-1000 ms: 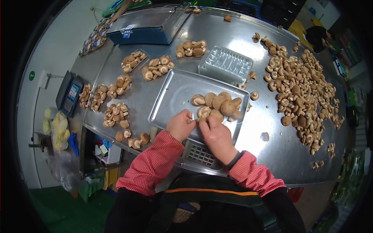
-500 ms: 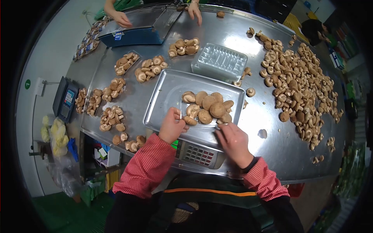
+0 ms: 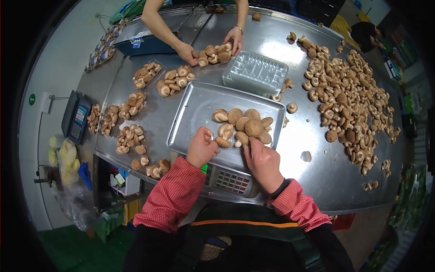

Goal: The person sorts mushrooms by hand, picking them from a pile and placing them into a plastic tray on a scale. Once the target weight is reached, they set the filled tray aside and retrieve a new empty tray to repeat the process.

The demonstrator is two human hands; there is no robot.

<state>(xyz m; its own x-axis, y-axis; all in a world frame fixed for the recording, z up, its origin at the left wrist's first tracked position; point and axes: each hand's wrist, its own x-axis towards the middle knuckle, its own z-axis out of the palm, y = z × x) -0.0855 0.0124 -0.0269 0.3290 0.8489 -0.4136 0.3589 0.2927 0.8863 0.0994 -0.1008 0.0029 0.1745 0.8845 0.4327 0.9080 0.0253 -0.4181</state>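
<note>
A steel worktop [image 3: 317, 177] is seen from above, its right half covered by a loose heap [image 3: 349, 90] of brown mushrooms. A blue machine [image 3: 154, 43] is set at the far left corner. At the middle of the near edge a steel pan [image 3: 195, 109] is carried on a scale [image 3: 229, 180], whose keypad is shown just below the pan's near rim. Filled packs [image 3: 174, 79] of mushrooms are laid in rows between the pan and the worktop's left edge. A stack of clear trays [image 3: 256, 72] is placed just beyond the pan's far right corner. A pile [image 3: 244, 124] of mushrooms is gathered on the right half of the pan.

The left hand [image 3: 200, 148] is rested at the pan's near rim, fingers curled together, the thumb touching a mushroom [image 3: 222, 142] at the pile's near left side; whether it is gripped cannot be told. The right hand [image 3: 263, 161] is laid over the near rim, fingers together and pressed to the pile's near side; no grip can be made out.

At the far edge, a co-worker's hands [image 3: 186, 52] are placed on either side of another pack [image 3: 215, 53].
</note>
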